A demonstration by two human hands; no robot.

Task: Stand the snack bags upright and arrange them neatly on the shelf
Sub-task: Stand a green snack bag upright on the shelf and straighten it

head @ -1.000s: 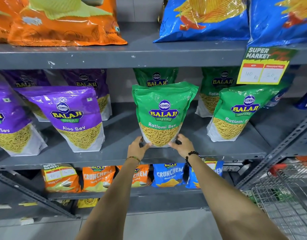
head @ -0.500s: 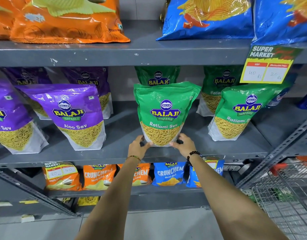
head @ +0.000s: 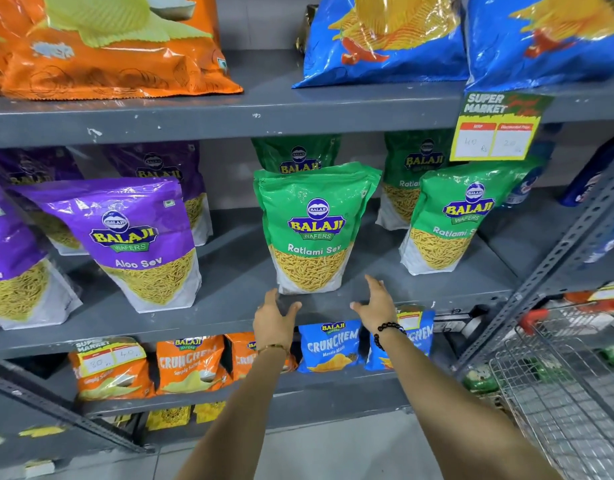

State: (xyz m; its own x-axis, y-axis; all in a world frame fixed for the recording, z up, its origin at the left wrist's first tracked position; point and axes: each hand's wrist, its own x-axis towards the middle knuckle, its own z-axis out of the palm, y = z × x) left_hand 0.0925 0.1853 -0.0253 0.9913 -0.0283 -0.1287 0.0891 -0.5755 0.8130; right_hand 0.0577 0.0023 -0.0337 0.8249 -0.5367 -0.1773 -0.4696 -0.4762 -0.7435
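Note:
A green Ratlami Sev bag (head: 314, 230) stands upright on the grey middle shelf (head: 229, 306), untouched. My left hand (head: 272, 318) hovers just below its bottom left corner, fingers spread. My right hand (head: 376, 304) is open below its bottom right corner, a short gap away. Another green bag (head: 451, 220) leans to the right of it, with two more green bags (head: 298, 155) behind. Purple Aloo Sev bags (head: 136, 240) stand tilted at the left.
Orange (head: 108, 46) and blue chip bags (head: 385, 39) lie on the top shelf. A price tag (head: 499, 128) hangs from its edge. Small Crunchem packs (head: 191, 363) fill the lower shelf. A wire shopping cart (head: 568, 393) stands at the lower right beside a slotted upright.
Both hands have let go of the green Ratlami Sev bag's base and drawn back with fingers spread. The bag stays standing.

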